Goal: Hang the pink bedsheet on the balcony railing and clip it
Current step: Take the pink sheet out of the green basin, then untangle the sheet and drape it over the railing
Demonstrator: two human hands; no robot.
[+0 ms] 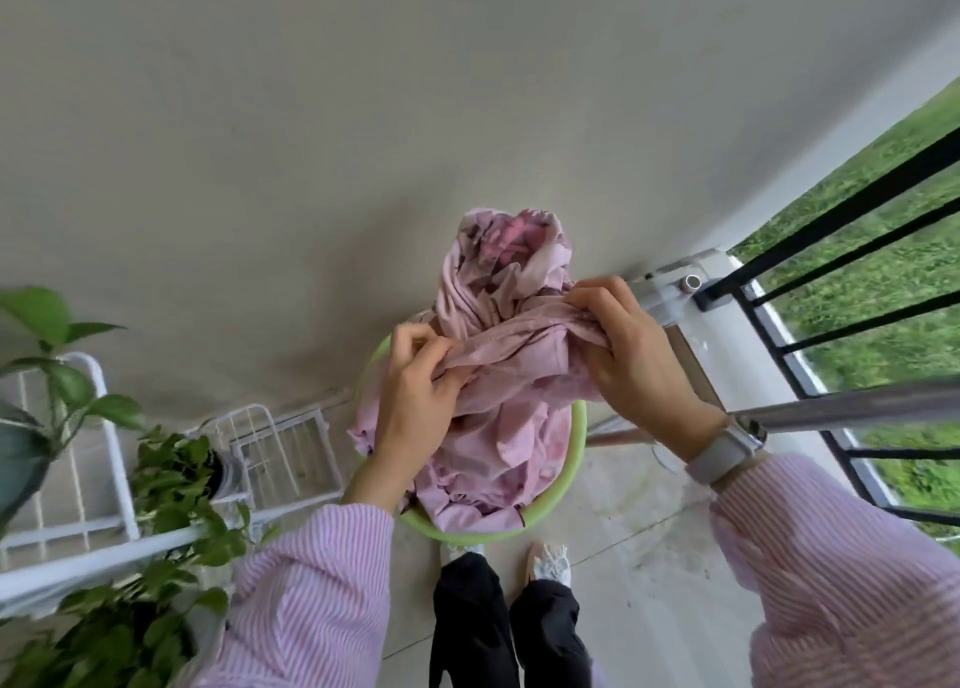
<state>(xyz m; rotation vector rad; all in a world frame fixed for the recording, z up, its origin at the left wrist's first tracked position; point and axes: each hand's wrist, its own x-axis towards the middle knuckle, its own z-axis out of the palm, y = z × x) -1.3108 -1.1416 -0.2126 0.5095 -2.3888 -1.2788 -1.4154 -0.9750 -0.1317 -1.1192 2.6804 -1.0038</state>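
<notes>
The pink bedsheet [504, 375] is bunched in a heap, partly lifted out of a light green basin [563, 500] on the floor in front of my feet. My left hand [415, 401] pinches a fold of the sheet at its left side. A fold at the sheet's right is gripped by my right hand [634, 360], which wears a white wristwatch. The black balcony railing [831, 251] runs along the right, with grass beyond it. No clips are visible.
A grey metal bar [852, 407] crosses from the right near my right wrist. White wire racks [270, 453] and green potted plants [171, 479] stand at the left. A beige wall [363, 142] is straight ahead. My feet [550, 563] stand just behind the basin.
</notes>
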